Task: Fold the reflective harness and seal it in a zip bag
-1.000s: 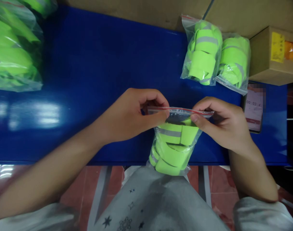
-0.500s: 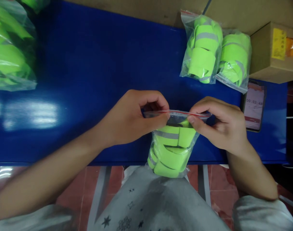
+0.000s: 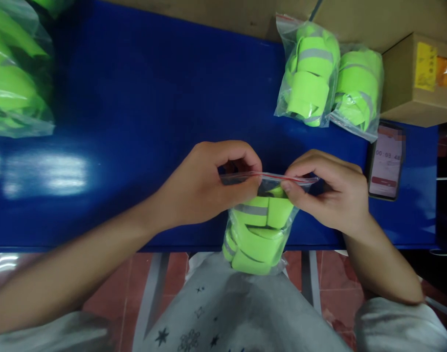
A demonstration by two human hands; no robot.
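Note:
A clear zip bag packed with rolled neon-yellow bands with grey stripes hangs at the table's front edge, its red-lined mouth at the top. My left hand pinches the mouth near its middle, thumb in front and fingers behind. On the right part of the same red strip, my right hand has thumb and forefinger pressed together. A short stretch of the strip shows between the two hands. Whether the strip is sealed cannot be made out.
Two filled bags, one upright and one beside it, lie at the back right of the blue table. Near them are a cardboard box and a phone showing a timer. A larger bag lies far left.
Both hands and the bag have shifted slightly down. My right hand has slid a little left, closer to my left hand.

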